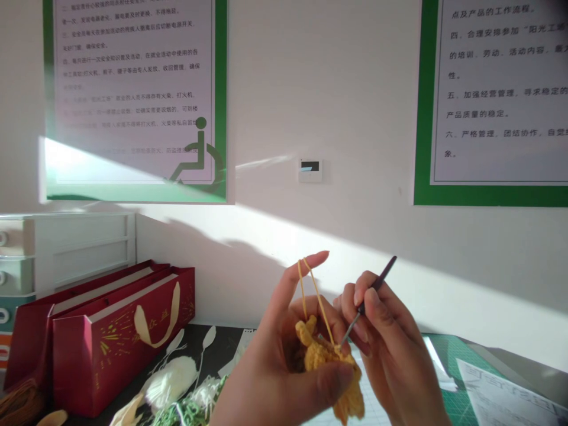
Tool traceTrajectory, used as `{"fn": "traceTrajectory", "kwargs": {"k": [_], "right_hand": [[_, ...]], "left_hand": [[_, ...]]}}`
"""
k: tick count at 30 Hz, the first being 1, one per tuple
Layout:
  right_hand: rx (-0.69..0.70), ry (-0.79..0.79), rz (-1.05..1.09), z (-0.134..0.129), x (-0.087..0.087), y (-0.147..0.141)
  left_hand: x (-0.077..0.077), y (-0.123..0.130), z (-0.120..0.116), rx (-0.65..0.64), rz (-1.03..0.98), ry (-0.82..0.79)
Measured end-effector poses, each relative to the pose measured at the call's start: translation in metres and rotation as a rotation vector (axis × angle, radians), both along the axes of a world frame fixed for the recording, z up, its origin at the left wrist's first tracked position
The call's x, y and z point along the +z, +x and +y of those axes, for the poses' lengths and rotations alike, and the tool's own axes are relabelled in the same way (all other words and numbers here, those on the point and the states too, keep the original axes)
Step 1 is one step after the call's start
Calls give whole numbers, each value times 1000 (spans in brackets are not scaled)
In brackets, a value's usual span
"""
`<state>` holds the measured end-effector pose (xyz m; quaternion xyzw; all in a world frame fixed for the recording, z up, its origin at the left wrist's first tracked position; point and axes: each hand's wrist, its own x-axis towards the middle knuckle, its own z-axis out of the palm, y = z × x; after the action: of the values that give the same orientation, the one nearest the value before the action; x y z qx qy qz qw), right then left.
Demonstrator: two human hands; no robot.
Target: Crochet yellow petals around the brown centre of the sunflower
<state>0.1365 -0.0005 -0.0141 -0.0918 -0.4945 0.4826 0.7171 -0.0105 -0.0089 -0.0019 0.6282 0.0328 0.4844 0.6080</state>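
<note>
At lower centre, the left hand point(279, 361) pinches a yellow crocheted piece point(349, 402) between thumb and fingers, the raised index finger carrying a strand of yellow yarn point(318, 296); the piece is knobbly, with a short stub on top. Opposite, the right hand point(393, 334) grips a crochet hook point(381, 278) by its dark handle, the slender metal shaft slanting down to the stitches. Below extends a dark tabletop point(228, 340). On it, left: a fluffy white bundle point(177, 381), tangled green yarn point(181, 412) and pale leaf-shaped pieces point(209, 336); right: a green gridded mat point(459, 355) partly under a printed sheet point(510, 399). Farther left stand dark-red paper bags point(115, 367), the nearer with a cream ribbon handle point(176, 299), beside a plastic drawer unit point(91, 242). Behind, a white wall point(319, 89), crossed by slanting sunlight, bears two green-bordered posters point(133, 59) and a small rectangular panel point(310, 176).
</note>
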Motion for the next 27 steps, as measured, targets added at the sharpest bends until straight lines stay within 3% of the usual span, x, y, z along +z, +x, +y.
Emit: {"fn": "traceTrajectory", "kwargs": {"k": [6, 17, 22, 27], "right_hand": [[3, -91, 9, 2, 2, -2], [-329, 253, -111, 10, -9, -7], [-362, 160, -49, 12, -9, -3], [-408, 119, -74, 15, -11, -2]], "left_hand": [[6, 7, -5, 175, -53, -23], [1, 10, 3, 244, -119, -21], [9, 1, 3, 205, -138, -127], [11, -3, 7, 251, -91, -144]]}}
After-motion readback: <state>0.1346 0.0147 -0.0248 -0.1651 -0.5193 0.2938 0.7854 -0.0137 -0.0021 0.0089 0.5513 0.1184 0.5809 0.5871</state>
